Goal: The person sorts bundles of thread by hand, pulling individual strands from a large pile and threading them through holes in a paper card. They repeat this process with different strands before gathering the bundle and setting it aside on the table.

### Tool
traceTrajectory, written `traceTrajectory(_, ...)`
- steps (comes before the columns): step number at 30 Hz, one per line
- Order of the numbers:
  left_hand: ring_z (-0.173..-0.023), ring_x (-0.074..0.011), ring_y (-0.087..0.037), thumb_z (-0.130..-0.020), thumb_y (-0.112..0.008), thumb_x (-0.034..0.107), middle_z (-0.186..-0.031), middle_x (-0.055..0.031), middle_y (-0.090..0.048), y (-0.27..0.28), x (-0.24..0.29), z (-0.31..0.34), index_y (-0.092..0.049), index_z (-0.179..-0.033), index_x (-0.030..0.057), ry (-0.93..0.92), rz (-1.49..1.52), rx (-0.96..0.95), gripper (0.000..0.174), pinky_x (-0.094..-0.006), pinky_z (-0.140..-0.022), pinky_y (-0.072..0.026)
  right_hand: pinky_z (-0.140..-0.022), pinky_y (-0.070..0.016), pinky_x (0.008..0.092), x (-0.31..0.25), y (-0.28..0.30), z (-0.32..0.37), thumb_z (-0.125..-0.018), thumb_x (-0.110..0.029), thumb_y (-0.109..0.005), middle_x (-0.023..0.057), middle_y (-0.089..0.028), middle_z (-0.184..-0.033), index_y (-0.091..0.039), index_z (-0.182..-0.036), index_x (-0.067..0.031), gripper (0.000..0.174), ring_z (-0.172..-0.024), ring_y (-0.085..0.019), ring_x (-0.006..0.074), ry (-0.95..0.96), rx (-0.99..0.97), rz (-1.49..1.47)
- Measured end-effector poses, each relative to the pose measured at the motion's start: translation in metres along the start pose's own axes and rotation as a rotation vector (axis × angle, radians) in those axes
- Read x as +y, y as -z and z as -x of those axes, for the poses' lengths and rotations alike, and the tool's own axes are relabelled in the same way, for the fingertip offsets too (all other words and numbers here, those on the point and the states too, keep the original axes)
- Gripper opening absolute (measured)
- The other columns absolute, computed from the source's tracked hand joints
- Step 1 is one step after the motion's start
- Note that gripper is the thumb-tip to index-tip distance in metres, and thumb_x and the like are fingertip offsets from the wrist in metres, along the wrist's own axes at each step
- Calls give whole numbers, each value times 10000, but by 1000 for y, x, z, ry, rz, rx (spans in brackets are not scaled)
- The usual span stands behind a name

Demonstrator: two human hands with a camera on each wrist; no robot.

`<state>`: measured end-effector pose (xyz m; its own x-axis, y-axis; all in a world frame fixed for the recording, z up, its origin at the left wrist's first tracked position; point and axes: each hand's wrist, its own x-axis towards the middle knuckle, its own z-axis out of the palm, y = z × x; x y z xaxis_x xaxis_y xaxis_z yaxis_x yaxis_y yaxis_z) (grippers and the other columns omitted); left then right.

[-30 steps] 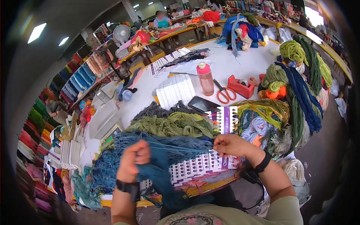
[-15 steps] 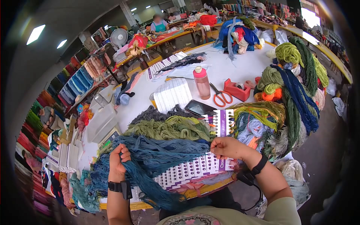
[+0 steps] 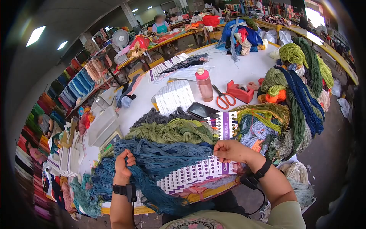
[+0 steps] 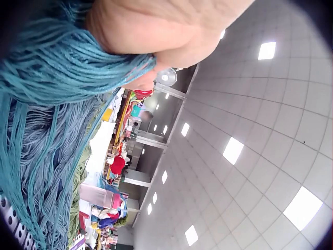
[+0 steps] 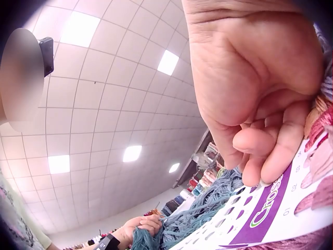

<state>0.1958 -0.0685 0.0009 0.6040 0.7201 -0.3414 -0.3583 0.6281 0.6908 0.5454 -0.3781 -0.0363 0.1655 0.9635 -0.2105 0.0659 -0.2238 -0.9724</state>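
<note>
My left hand (image 3: 124, 164) grips a skein of teal embroidery thread (image 3: 152, 187), which drapes over the table's front edge. In the left wrist view the strands (image 4: 78, 67) pass through the curled fingers. Fine teal strands stretch across the blue thread pile (image 3: 167, 150) toward my right hand (image 3: 230, 150), whose thumb and fingertips pinch together at their ends. Those fingertips are right over the stack of white punched thread cards (image 3: 194, 173) with purple bands. In the right wrist view the hand (image 5: 260, 104) hides the pinched ends beside the purple band.
Olive (image 3: 175, 129) and dark grey thread lies behind the blue pile. Further back are a phone (image 3: 202, 110), red-handled scissors (image 3: 225, 100), a pink bottle (image 3: 204, 86) and a red tape dispenser (image 3: 240, 91). Mixed skeins (image 3: 293, 87) heap at the right; plastic boxes (image 3: 103, 122) stand left.
My left hand has moved left with the skein, away from the right hand, then slightly back to the right. My right hand has kept its place over the cards.
</note>
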Motion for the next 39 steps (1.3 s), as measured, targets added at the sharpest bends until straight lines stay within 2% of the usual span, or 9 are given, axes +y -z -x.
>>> traceTrajectory(39, -507, -77, -413, -981, -498, 176, -719, -9, -524, 10, -13, -9, -527, -884, 85, -10, -121, 88, 136, -197, -384, -307, -525, -482, 227, -2, -2, 2, -932, -166, -612, 29, -609, -691, -591, -952, -27, 142, -596, -576, 80, 5, 15, -4)
